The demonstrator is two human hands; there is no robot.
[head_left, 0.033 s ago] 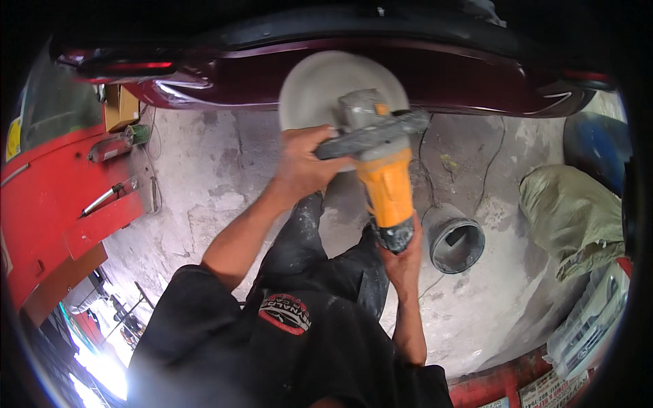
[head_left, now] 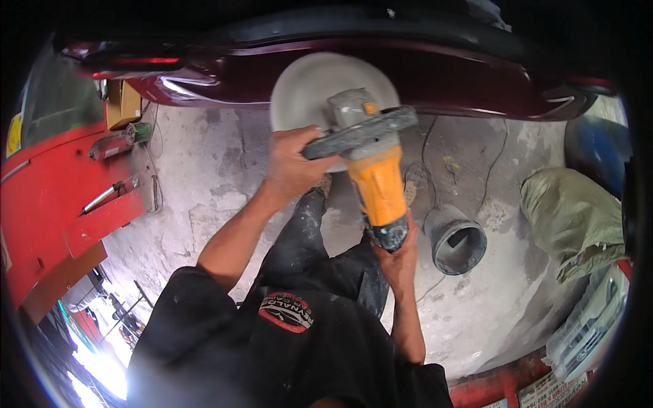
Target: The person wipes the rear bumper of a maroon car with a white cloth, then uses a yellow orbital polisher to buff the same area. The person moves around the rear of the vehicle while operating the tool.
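A yellow and grey power polisher with a large white round pad is held between my two hands. My left hand is wrapped round the left end of its black cross handle. Lower down, my right hand grips the black rear end of the body. The pad overlaps a dark red, glossy car bumper in this view; the pad's working face is hidden, and I cannot tell whether it touches the paint.
A grey bucket stands on the stained concrete floor, with dark cords beyond it. To the right lie an olive cloth cover and a blue drum. A red cabinet lines the left side. Plastic-wrapped items are at lower right.
The polisher and both hands have shifted slightly left along the bumper. My grip on it is the same.
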